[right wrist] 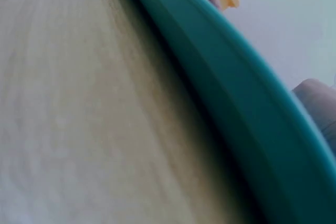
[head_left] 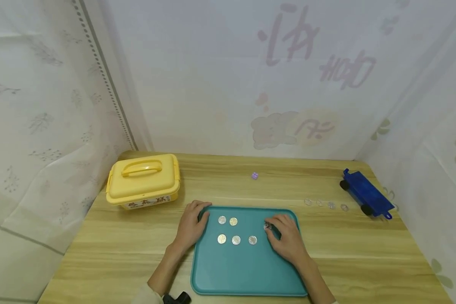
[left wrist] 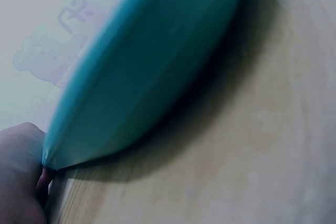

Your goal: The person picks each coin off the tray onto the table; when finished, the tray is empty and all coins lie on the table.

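A teal tray (head_left: 247, 270) lies on the wooden table. Several round silver and gold coins (head_left: 236, 240) are on it in two rows. In the head view my left hand (head_left: 190, 226) holds the tray's far left corner, thumb over the rim; the left wrist view shows fingers at the tray's edge. Over the tray's right side my right hand (head_left: 286, 238) pinches a silver coin (head_left: 267, 226) between fingers and thumb. The fingers partly cover it, and whether it is one coin or a small stack cannot be told. The right wrist view mostly shows the tray's outer side (right wrist: 231, 72).
At the back left stands a yellow lidded box (head_left: 144, 179) with a handle. A small purple cube (head_left: 254, 175) sits behind the tray. To the right are several clear and silvery discs (head_left: 331, 205) in a row and a blue toy wagon (head_left: 366, 193) with black wheels.
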Demonstrator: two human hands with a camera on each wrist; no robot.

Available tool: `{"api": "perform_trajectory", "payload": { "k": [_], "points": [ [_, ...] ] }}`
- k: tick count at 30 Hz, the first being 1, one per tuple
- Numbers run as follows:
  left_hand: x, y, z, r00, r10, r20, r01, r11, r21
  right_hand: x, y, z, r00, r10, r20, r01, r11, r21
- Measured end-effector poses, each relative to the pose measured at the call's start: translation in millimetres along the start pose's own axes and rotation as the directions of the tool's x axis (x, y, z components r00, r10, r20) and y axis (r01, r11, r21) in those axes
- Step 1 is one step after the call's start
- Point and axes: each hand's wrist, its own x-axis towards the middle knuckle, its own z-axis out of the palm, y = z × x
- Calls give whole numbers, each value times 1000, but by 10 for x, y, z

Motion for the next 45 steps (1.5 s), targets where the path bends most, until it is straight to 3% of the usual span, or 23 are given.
{"api": "perform_trajectory", "payload": {
  "k": [13,19,23,31,45],
  "points": [
    [14,-25,15,1000,-6,5,6,1000,3,22,-2,-14,997,76,21,-75,997,-7],
    [11,-24,9,1000,4,-3,-4,1000,1,39,-27,-24,981,170,94,-172,985,12],
    [14,-18,6,1000,3,2,-3,1000,2,35,-8,-11,974,204,97,-209,977,48],
    [8,-2,8,1000,2,1,-2,1000,1,-1,34,21,990,134,45,-140,977,161],
    [0,-2,8,1000,0,-1,0,1000,-4,-5,5,16,992,122,9,-122,970,210]
  ]
}}
